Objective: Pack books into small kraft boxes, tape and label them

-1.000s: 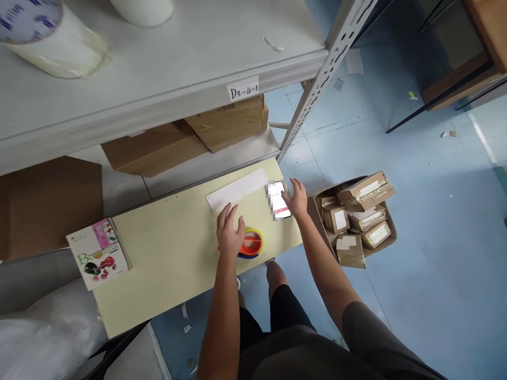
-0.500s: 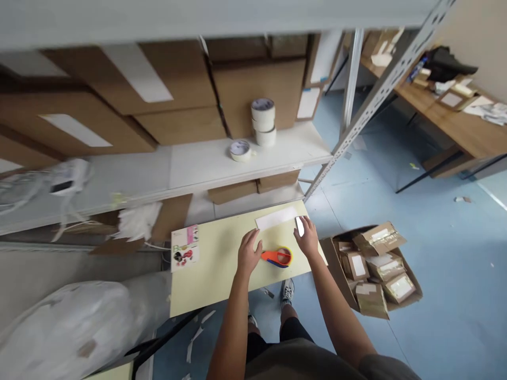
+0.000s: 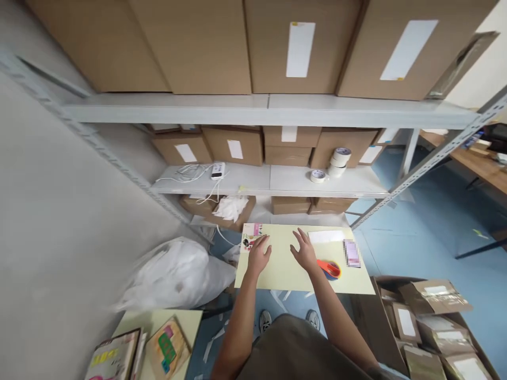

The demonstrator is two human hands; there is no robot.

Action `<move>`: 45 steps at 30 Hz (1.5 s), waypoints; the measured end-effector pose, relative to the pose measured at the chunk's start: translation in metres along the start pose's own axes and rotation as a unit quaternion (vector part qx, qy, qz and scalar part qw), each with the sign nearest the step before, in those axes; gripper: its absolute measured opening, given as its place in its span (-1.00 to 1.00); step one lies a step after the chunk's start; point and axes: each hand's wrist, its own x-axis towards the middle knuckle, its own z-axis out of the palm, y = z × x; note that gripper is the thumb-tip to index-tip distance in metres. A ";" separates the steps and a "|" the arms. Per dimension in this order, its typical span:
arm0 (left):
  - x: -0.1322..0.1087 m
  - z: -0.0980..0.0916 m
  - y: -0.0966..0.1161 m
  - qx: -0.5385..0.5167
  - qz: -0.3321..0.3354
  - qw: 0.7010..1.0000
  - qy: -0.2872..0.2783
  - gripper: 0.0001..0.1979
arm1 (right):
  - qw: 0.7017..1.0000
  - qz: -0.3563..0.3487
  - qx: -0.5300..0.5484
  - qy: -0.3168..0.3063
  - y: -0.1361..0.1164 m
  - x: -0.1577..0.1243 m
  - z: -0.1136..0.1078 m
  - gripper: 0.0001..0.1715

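My left hand point(image 3: 259, 257) hovers over the left half of a pale yellow table point(image 3: 285, 274), fingers stretched and nothing in them. Close to its fingertips lies a printed picture card point(image 3: 249, 230), partly covered by the hand. My right hand point(image 3: 304, 252) is also open and empty, over the middle of the table. Just right of that wrist rests what looks like an orange tape dispenser point(image 3: 330, 269) with yellow and blue edges. A white paper strip point(image 3: 327, 236) lies behind it. Farther right is a flat, phone-sized rectangle point(image 3: 351, 253), its face blurred out.
A metal shelf point(image 3: 253, 179) behind the table bears cartons, tape rolls point(image 3: 337, 162) and a power strip point(image 3: 217, 170). An open carton of small boxes point(image 3: 406, 322) stands at right. At left are a stuffed white bag point(image 3: 174, 274) and a side table with books point(image 3: 168, 348).
The view has swung left. My right hand has left the phone-sized item, which now lies on the table's right side, and both hands have shifted left over the table.
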 end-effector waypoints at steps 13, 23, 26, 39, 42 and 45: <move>-0.116 -0.089 -0.037 0.065 -0.147 0.979 0.127 -0.52 | 0.983 -0.131 0.043 -0.124 -0.078 0.001 0.060 -0.40; -0.209 -0.116 -0.039 0.111 -0.250 0.946 0.175 -0.48 | 0.954 -0.183 0.110 -0.208 -0.109 -0.037 0.113 -0.40; -0.231 -0.129 -0.051 0.110 -0.277 0.932 0.207 -0.48 | 0.945 -0.192 0.103 -0.245 -0.129 -0.040 0.130 -0.39; -0.265 -0.238 -0.190 0.069 -0.287 0.925 0.239 -0.53 | 0.917 -0.223 0.010 -0.330 -0.311 0.025 0.276 -0.18; -0.271 -0.267 -0.217 0.069 -0.295 0.923 0.237 -0.53 | 0.910 -0.209 -0.036 -0.356 -0.353 0.059 0.312 -0.05; -0.282 -0.287 -0.235 0.067 -0.298 0.922 0.239 -0.53 | 0.907 -0.194 -0.070 -0.367 -0.381 0.080 0.344 -0.04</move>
